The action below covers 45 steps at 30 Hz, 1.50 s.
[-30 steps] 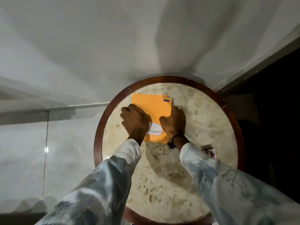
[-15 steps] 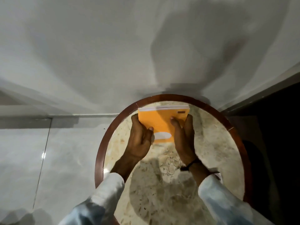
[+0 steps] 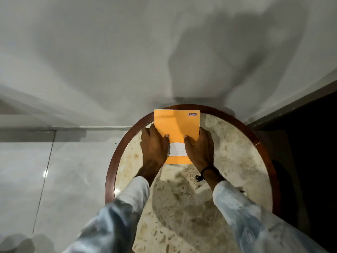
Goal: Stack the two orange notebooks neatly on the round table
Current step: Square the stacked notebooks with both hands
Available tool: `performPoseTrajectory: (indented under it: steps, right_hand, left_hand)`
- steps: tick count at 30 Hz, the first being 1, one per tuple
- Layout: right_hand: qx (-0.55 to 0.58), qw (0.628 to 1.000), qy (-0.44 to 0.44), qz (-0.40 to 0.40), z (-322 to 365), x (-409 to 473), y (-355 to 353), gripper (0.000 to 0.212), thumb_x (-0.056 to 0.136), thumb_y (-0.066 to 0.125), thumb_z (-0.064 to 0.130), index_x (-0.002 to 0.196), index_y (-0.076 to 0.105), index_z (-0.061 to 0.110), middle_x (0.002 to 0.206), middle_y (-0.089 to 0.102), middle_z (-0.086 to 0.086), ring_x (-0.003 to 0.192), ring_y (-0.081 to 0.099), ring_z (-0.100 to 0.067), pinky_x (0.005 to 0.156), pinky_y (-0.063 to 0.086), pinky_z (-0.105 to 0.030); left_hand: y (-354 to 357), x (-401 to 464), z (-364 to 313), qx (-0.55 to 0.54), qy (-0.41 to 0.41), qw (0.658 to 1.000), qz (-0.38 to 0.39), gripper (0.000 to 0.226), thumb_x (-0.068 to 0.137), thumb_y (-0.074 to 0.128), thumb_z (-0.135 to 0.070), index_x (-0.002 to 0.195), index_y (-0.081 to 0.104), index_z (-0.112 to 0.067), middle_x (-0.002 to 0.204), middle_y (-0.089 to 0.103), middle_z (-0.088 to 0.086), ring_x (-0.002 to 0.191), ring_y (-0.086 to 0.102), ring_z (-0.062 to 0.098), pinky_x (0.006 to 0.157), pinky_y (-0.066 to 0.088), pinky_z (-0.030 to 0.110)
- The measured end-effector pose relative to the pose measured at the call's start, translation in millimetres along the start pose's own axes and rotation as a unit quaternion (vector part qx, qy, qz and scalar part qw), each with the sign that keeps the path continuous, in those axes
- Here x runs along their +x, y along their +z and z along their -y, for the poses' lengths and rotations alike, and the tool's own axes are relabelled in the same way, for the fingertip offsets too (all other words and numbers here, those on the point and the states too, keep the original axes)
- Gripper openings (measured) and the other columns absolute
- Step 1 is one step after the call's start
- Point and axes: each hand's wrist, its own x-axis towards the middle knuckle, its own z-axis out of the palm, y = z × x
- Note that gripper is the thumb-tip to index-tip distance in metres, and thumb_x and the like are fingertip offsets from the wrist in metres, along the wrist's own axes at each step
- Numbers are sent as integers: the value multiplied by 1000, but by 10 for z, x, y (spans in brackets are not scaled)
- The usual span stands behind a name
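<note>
A pale wall (image 3: pixel 109 52) is filling the upper part of the view, with soft shadows lying across it, and a glossy tiled floor (image 3: pixel 63 170) is showing at the left below it. The round worktop (image 3: pixel 237 161), marble-patterned with a dark wooden rim, is sitting against the wall and taking up the lower middle. Two light patterned sleeves are reaching in from the bottom edge, the left sleeve (image 3: pixel 113 216) and the right sleeve (image 3: pixel 255 225). The orange notebooks (image 3: pixel 176 125) are appearing as one aligned orange rectangle at the far side of the worktop, the far edge reaching over the rim toward the wall; whether they are lying flat or tilted up cannot be told, and only the top cover is visible. The left hand (image 3: pixel 154 148) is gripping the left edge, thumb lying on the cover, fingers wrapped around the side. The right hand (image 3: pixel 199 148) is gripping the right edge the same way, thumb on top. A white label (image 3: pixel 177 149) is showing on the cover between the two thumbs. A dark wristband (image 3: pixel 204 173) is circling the right wrist.
</note>
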Motion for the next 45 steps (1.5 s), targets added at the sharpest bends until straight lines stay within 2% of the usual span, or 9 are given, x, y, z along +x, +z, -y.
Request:
performPoseTrajectory:
  steps: [3,7,9,12,17,32,36,41,45]
  right_hand:
    - [-98,995,-6,26,-19,58,20,58,85,68,29,135,50,8,134,52,-13,123,52,-33,92,52,-44]
    - [-144,981,-72,108,-166,-50,-55,104,77,80,41,158,19,15,148,37,-12,131,43,-33,93,53,-45]
    - [-204,957,-115,169,-278,-159,-106,119,72,84,44,160,8,18,156,27,-12,138,37,-33,99,53,-46]
    - [-296,924,-154,186,-417,-262,-121,109,79,80,30,161,8,22,164,17,-11,147,28,-33,107,50,-44]
    - [-265,939,-183,126,-412,-186,-126,79,89,69,11,157,29,20,155,37,-11,137,42,-32,96,55,-40]
    - [-243,943,-188,130,-437,-118,-162,83,90,64,8,160,22,26,152,36,-8,135,41,-29,96,56,-40]
    - [-169,976,-114,76,-597,-390,-439,84,84,75,23,156,31,27,156,38,-8,137,42,-31,103,52,-46]
    - [-114,992,16,-43,-1146,-975,-889,72,75,77,32,139,49,19,139,53,-9,125,53,-31,97,51,-50]
    - [-104,990,94,-33,-1516,-1266,-979,70,71,82,33,131,50,17,128,57,-9,118,54,-32,94,52,-47]
  left_hand:
    - [-11,98,-29,130,-41,989,61,62,94,67,-33,143,39,-7,136,43,21,125,45,42,96,46,54]
    - [-64,-18,105,123,49,981,140,97,89,73,-35,161,13,-11,139,39,27,121,47,44,92,54,53]
    - [-92,-164,197,174,99,962,184,106,83,78,-41,162,13,-14,148,34,26,126,44,43,95,54,52]
    - [-75,-373,266,259,131,939,184,104,82,78,-36,162,14,-19,156,29,24,131,43,40,97,55,46]
    - [-32,-383,157,266,84,947,161,92,88,72,-20,161,17,-25,155,31,19,133,41,37,90,59,45]
    - [-69,-328,28,251,52,951,171,90,88,72,-20,160,19,-28,152,32,17,133,41,37,88,58,47]
    - [-136,-460,-105,303,86,937,150,82,90,62,-28,161,21,-20,165,17,26,140,35,44,108,44,50]
    - [-60,-495,-336,289,147,935,143,68,95,55,-27,158,30,-17,167,22,18,142,35,44,106,42,52]
    - [75,-433,-396,310,149,923,173,64,97,55,-27,156,32,-19,168,23,13,145,33,40,107,44,52]
